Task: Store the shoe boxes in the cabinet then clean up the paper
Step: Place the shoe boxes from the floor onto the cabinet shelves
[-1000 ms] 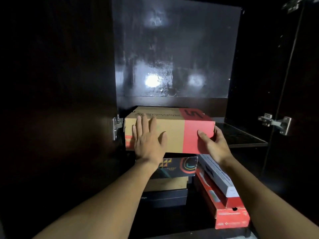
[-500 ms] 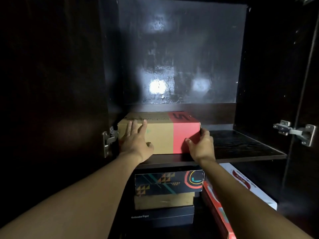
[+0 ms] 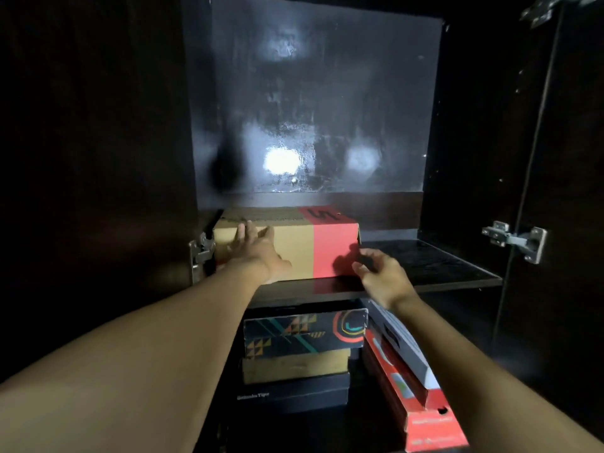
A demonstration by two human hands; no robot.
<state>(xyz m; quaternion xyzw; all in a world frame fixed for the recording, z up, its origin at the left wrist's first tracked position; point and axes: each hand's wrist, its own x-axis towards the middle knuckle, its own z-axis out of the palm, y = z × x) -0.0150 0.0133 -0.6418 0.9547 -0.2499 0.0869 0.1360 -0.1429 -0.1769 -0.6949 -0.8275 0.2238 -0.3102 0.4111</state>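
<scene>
Here my left grip (image 3: 258,253) lies flat and unclenched against the tan front of the shoe box (image 3: 300,243) on the shelf (image 3: 425,266) of the cabinet (image 3: 327,109), my right grip (image 3: 379,276) loose and empty just off its red end, the box's rear lost in darkness.

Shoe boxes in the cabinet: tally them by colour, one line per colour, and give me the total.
Tan and red box: 1
Black patterned box: 1
Plain tan box: 1
Plain black box: 1
White box: 1
Red box: 1
Total: 6
</scene>
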